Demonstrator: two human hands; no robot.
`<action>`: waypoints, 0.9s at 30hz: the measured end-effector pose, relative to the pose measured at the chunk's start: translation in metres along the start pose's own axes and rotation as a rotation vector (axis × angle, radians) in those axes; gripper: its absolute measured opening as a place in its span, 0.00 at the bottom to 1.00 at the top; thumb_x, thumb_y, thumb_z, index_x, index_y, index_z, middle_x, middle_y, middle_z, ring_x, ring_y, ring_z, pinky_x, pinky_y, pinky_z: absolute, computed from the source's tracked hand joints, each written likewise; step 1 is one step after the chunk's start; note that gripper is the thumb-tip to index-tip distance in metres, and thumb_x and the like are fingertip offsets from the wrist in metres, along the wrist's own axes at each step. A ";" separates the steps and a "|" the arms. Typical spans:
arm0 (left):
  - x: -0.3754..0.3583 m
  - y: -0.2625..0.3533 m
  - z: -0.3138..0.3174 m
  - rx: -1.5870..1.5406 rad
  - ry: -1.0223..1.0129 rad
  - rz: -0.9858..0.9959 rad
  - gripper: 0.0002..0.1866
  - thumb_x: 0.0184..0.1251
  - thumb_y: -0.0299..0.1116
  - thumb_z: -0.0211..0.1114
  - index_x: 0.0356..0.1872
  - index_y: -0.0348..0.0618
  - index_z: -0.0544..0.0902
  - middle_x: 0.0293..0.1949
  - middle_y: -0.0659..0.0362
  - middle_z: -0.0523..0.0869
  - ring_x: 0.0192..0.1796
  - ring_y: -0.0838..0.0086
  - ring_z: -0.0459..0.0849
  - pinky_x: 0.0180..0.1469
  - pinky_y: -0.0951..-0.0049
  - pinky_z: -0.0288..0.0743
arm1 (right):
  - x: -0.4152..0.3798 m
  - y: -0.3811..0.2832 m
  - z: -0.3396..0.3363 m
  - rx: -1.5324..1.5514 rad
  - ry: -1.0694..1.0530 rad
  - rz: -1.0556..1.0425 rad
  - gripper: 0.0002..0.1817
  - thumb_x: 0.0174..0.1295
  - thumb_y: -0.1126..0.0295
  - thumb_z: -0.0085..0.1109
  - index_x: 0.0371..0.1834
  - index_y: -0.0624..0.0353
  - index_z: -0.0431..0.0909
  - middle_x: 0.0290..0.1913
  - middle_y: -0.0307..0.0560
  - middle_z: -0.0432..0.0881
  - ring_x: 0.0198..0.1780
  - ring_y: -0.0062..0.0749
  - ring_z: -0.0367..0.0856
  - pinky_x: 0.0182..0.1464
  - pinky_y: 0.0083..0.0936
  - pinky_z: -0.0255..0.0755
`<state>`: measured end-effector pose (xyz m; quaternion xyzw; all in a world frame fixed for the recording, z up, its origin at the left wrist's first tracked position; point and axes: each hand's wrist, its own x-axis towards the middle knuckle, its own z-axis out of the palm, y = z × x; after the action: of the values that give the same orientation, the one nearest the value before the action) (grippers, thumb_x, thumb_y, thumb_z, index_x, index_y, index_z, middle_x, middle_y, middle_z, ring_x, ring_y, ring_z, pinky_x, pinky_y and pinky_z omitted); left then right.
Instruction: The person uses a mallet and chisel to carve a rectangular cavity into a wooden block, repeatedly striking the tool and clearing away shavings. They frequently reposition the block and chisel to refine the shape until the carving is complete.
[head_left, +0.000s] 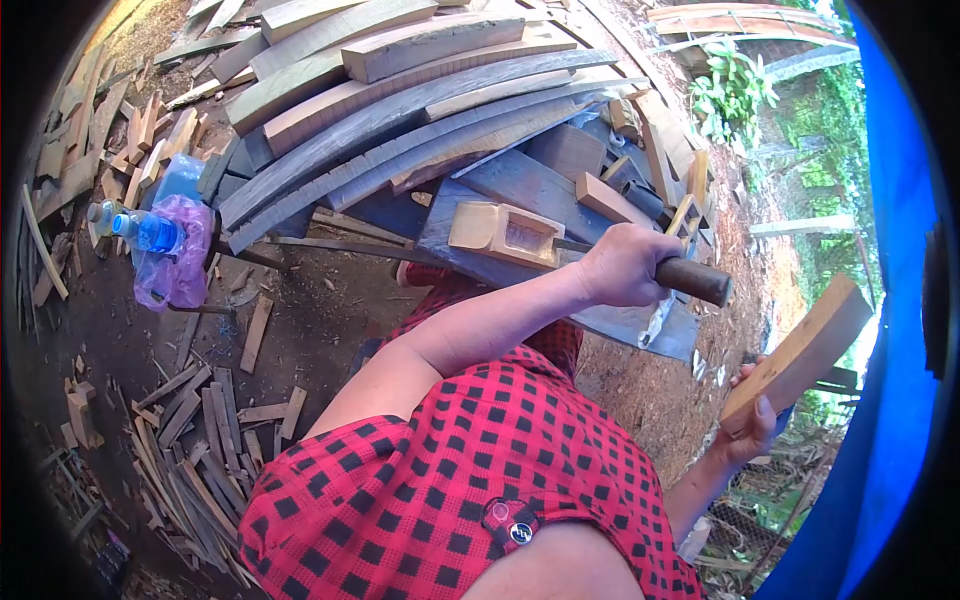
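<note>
My left hand [625, 265] is wrapped round a tool [695, 281] with a thick, dark round handle. A narrow dark shaft extends from the hand toward a pale wooden block [505, 235] with a rectangular recess; whether its tip touches the block is unclear. The block lies on a worn, dark work board [640, 325]. At the right, my right hand [750, 430] grips the lower end of a thick, slightly curved wooden piece [800, 350], raised beside the board and apart from the tool. Its fingers are partly hidden behind the wood.
Long curved planks [400, 105] are stacked beyond the board. Bottles [150, 232] and a pink plastic bag [180, 265] stand at the left. Wood offcuts [210, 430] litter the dirt floor. A blue tarp [900, 300] hangs at the right.
</note>
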<state>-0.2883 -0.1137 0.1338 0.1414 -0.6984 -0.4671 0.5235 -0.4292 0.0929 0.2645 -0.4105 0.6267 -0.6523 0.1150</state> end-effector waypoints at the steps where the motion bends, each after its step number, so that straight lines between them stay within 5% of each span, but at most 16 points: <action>1: 0.001 -0.001 -0.002 0.000 0.003 0.001 0.12 0.41 0.35 0.70 0.26 0.47 0.77 0.24 0.52 0.81 0.33 0.52 0.83 0.35 0.56 0.76 | 0.000 0.002 0.003 -0.024 -0.001 -0.011 0.43 0.43 0.64 0.62 0.65 0.72 0.61 0.50 0.66 0.75 0.42 0.43 0.81 0.42 0.33 0.78; 17: -0.007 -0.011 -0.021 -0.112 0.011 0.015 0.12 0.39 0.28 0.71 0.27 0.41 0.77 0.23 0.50 0.77 0.27 0.55 0.78 0.31 0.66 0.73 | -0.003 -0.005 0.030 -0.113 -0.086 -0.015 0.44 0.39 0.61 0.63 0.63 0.72 0.64 0.48 0.62 0.75 0.42 0.40 0.80 0.44 0.33 0.77; 24: -0.006 -0.018 -0.017 -0.095 0.016 -0.011 0.13 0.40 0.26 0.70 0.31 0.41 0.79 0.25 0.50 0.79 0.26 0.62 0.79 0.34 0.69 0.74 | -0.012 0.023 0.053 0.198 -0.162 -0.087 0.49 0.37 0.61 0.66 0.67 0.67 0.56 0.48 0.57 0.72 0.45 0.41 0.78 0.48 0.35 0.75; 26: -0.005 -0.022 -0.015 -0.129 0.030 -0.005 0.13 0.40 0.26 0.70 0.31 0.41 0.79 0.25 0.50 0.79 0.27 0.61 0.79 0.34 0.69 0.74 | -0.017 0.029 0.052 -0.318 -0.378 0.177 0.50 0.35 0.61 0.69 0.67 0.63 0.59 0.48 0.52 0.74 0.41 0.38 0.79 0.45 0.34 0.77; 27: -0.004 -0.024 -0.016 -0.157 0.048 0.000 0.13 0.41 0.26 0.69 0.31 0.41 0.79 0.25 0.50 0.79 0.27 0.60 0.79 0.34 0.69 0.74 | -0.012 0.024 0.052 -0.263 -0.343 0.202 0.50 0.33 0.61 0.71 0.67 0.61 0.61 0.47 0.51 0.74 0.40 0.36 0.80 0.41 0.31 0.78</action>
<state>-0.2799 -0.1319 0.1121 0.1113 -0.6468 -0.5168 0.5496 -0.3951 0.0583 0.2316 -0.4620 0.7156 -0.4709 0.2298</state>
